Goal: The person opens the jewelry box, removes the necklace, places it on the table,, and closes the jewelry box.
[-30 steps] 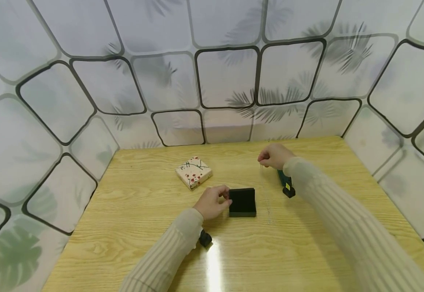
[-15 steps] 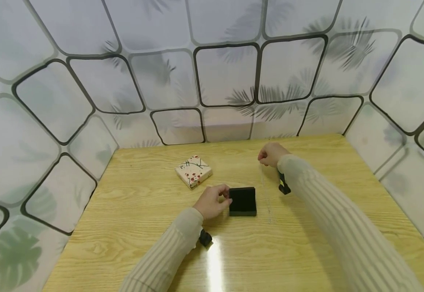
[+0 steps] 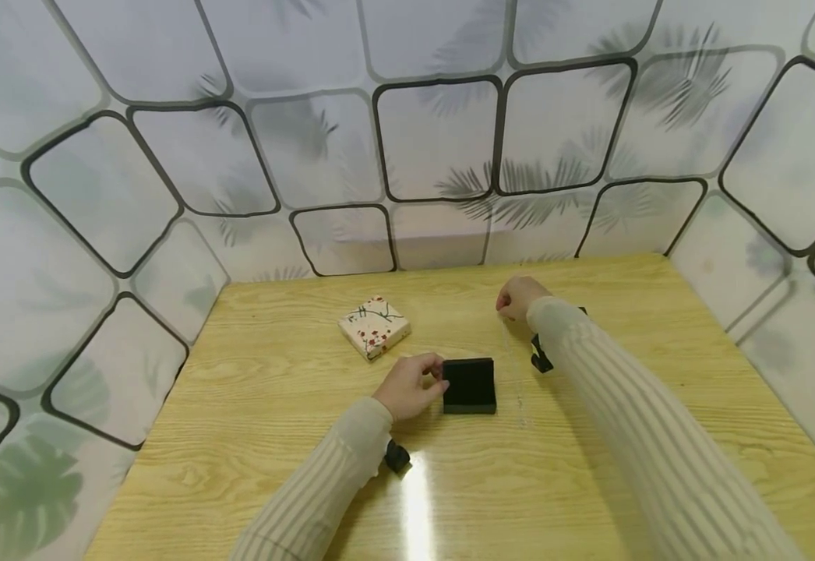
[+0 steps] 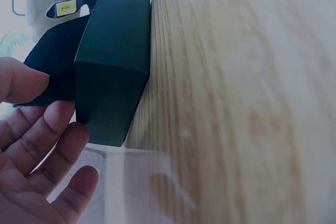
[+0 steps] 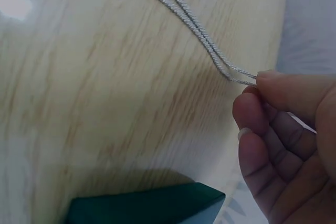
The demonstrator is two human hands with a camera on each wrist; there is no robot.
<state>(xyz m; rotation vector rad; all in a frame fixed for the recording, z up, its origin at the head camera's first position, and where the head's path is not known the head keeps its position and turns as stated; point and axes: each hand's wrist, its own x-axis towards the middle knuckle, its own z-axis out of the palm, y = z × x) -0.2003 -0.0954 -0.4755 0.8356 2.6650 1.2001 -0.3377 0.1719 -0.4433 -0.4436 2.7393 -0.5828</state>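
Observation:
A small dark green box (image 3: pixel 469 408) sits mid-table with a black velvety pad (image 3: pixel 469 380) at its top. At its left side is my left hand (image 3: pixel 407 389); in the left wrist view, thumb and fingers pinch the raised edge of the pad (image 4: pixel 59 51) above the box's green wall (image 4: pixel 113 40). Farther back and to the right, my right hand (image 3: pixel 520 299) pinches one end of a thin silver chain (image 5: pixel 191 23) between thumb and index finger. From there the doubled chain (image 3: pixel 520 397) runs along the table toward me, right of the box, faint in the head view.
A flat cream box with red blossoms and dark branches (image 3: pixel 375 327) lies behind and left of the green box. The wooden tabletop (image 3: pixel 253 436) ends at a patterned cloth backdrop (image 3: pixel 442 140) at the back and sides. A bright reflection shows near the front.
The right hand stays pinched on the chain while its wrist and forearm swing slightly left. The chain now shows as a longer, straighter line. Left hand and green box hold their places.

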